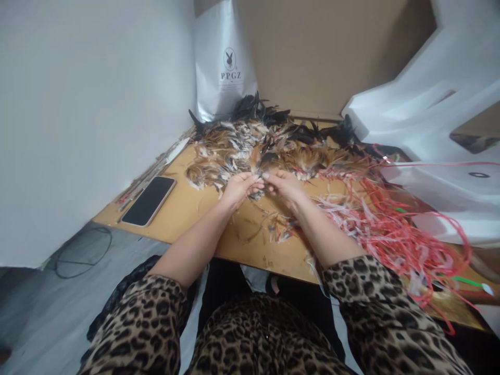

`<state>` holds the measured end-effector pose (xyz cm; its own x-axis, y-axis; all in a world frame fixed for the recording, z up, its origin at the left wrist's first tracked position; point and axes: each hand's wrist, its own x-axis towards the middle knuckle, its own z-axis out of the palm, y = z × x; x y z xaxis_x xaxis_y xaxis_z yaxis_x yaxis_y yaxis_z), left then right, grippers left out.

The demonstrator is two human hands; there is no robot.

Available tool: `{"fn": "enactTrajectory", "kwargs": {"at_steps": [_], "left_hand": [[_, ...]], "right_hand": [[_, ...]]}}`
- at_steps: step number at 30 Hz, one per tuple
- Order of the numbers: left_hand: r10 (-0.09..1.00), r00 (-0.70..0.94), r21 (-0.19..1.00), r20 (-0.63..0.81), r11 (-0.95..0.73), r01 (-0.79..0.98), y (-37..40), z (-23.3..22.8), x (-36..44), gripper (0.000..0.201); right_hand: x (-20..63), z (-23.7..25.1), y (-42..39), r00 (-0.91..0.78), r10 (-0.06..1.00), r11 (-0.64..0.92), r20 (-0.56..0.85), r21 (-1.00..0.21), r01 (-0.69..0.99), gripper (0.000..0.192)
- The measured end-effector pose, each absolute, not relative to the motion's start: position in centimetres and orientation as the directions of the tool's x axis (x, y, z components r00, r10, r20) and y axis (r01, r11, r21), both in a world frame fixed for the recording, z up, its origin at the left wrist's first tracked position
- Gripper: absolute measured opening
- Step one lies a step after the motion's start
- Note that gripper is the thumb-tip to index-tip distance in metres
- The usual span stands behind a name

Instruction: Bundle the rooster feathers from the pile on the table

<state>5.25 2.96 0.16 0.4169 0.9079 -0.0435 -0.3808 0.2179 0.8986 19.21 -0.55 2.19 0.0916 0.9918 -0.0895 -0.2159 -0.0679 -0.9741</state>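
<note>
Brown feathers (255,158) sit pinched between left hand (242,186) and right hand (284,186) — each grip closed — at the near edge of the feather pile (213,151); red strands (394,232) lie right of it, a phone (148,202) left.

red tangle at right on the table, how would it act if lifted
The red tangle is probably floppy, since it curves and loops loosely. It looks light for its bulk, being thin strands heaped together. Pulling one would likely drag others, as they cross.
</note>
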Motion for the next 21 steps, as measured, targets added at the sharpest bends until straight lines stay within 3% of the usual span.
{"fn": "enactTrajectory", "kwargs": {"at_steps": [4,12,16,21], "left_hand": [[0.903,0.426,0.895,-0.048,0.229,-0.383,3.0,0.0,5.2,0.017],[0.884,0.453,0.873,-0.117,0.309,-0.377,3.0,-0.1,5.2,0.015],[0.884,0.451,0.874,-0.121,0.311,-0.373,2.9,0.0,5.3,0.013],[0.895,0.435,0.904,-0.097,0.262,-0.338,2.8,0.1,5.3,0.017]], "right_hand": [[18.8,2.1,-0.6,0.16,0.986,-0.007,-0.039,-0.981,-0.195,0.034],[18.8,3.5,-1.2,0.237,0.956,0.146,0.172,-0.981,0.125,0.024],[18.9,2.9,-0.9,0.234,0.957,0.146,0.169,-0.983,0.112,0.025],[18.8,2.2,-0.6,0.205,0.977,0.071,0.06,-0.997,-0.043,0.032]]}}
